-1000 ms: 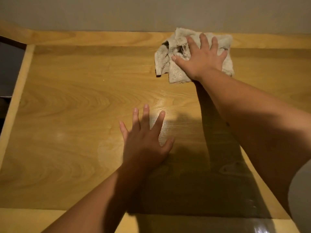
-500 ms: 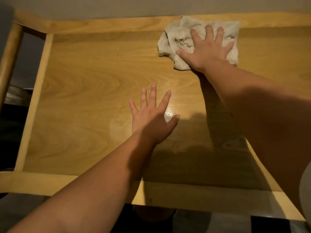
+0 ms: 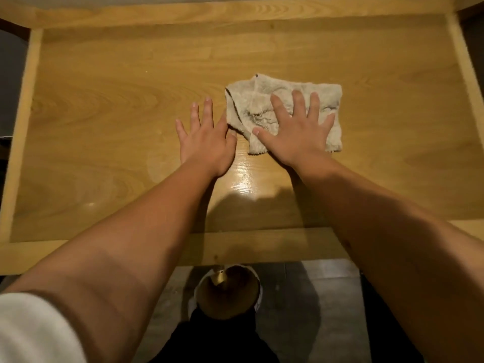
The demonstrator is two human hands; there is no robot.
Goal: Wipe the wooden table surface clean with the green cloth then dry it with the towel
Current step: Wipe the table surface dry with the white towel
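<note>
Warm, yellowish light falls from above and leaves a bright glare patch (image 3: 242, 179) on the varnished wood. Below the near edge lies a grey tiled floor (image 3: 309, 297) (its joints only faintly visible), crossed by soft shadows. A strip of pale wall (image 3: 104, 0) runs along the top, and dark, indistinct areas flank both sides.

Glossy grained wooden table (image 3: 104, 121), nubbly beige terry towel (image 3: 264, 98)

table (image 3: 104, 106): honey-yellow wood, swirling grain
towel (image 3: 264, 100): pale beige, dark smudges
sleeve (image 3: 28, 331): white, lower left
floor (image 3: 309, 305): grey
</note>
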